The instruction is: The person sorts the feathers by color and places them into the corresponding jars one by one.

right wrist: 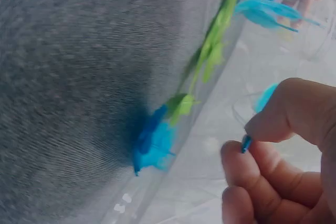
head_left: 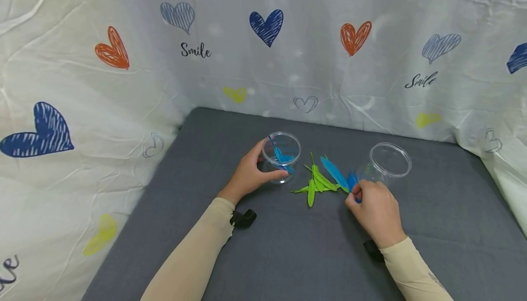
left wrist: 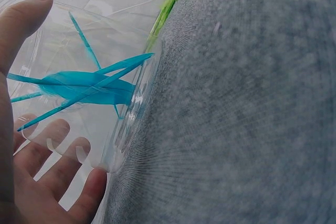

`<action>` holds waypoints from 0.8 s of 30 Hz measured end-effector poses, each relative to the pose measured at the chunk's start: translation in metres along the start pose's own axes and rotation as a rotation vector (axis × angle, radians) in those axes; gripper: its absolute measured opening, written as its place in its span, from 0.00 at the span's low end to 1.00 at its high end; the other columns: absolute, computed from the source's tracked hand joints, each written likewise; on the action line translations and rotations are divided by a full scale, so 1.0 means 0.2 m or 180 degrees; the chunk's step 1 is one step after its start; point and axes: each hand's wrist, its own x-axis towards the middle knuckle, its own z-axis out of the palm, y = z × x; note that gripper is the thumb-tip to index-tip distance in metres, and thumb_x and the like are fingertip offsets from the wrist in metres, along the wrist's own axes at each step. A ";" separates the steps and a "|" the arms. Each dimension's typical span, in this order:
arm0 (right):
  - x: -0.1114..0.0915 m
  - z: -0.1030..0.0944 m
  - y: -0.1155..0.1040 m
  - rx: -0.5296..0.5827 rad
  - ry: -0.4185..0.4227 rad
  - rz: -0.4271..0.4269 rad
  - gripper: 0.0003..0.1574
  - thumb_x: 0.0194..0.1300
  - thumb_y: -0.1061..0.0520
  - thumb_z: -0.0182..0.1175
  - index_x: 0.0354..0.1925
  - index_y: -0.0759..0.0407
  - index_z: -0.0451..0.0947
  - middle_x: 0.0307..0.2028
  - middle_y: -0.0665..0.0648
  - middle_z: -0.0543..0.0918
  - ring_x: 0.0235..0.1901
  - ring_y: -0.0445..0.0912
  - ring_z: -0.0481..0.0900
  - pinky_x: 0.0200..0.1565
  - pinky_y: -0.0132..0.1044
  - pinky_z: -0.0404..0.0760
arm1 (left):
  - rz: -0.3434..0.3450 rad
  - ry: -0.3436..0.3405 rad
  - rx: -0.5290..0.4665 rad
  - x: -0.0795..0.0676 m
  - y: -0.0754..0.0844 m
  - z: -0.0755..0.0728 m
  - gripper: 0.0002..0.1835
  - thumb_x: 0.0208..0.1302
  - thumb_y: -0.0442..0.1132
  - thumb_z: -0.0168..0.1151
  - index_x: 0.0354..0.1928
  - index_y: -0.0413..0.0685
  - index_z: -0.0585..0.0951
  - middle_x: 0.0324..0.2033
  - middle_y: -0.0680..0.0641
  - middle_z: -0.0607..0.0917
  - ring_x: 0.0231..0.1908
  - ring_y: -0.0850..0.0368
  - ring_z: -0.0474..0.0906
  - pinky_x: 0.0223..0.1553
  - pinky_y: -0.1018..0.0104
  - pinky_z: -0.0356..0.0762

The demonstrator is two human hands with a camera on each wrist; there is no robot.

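Observation:
My left hand (head_left: 249, 176) grips a clear plastic cup (head_left: 282, 182), thumb on the near side and fingers round the far side. Several blue feathers (left wrist: 86, 87) lie crossed inside that cup. To the right, my right hand (head_left: 379, 207) pinches the quill of a blue feather (head_left: 334, 171) between thumb and fingertips, its vane pointing up and left. Other blue feathers (right wrist: 155, 140) lie on the table beside this hand, partly hidden by it in the head view. Between the hands, several green feathers (head_left: 314, 182) lie in a loose pile.
A second clear cup (head_left: 390, 173) stands just beyond my right hand, its lower part partly hidden. Grey cloth (head_left: 288, 255) covers the table. A white curtain (head_left: 313, 63) printed with hearts hangs along the back and sides.

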 end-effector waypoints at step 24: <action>0.29 -0.19 -0.15 0.0461 0.0580 -0.1409 0.06 0.65 0.67 0.73 0.38 0.59 0.87 0.34 0.56 0.88 0.35 0.49 0.75 0.36 0.43 0.78 | -0.0022 -0.0019 -0.0019 -0.01 0.00 0.00 0.61 0.53 0.69 0.82 0.85 0.81 0.56 0.77 0.55 0.72 0.73 0.49 0.73 0.73 0.39 0.74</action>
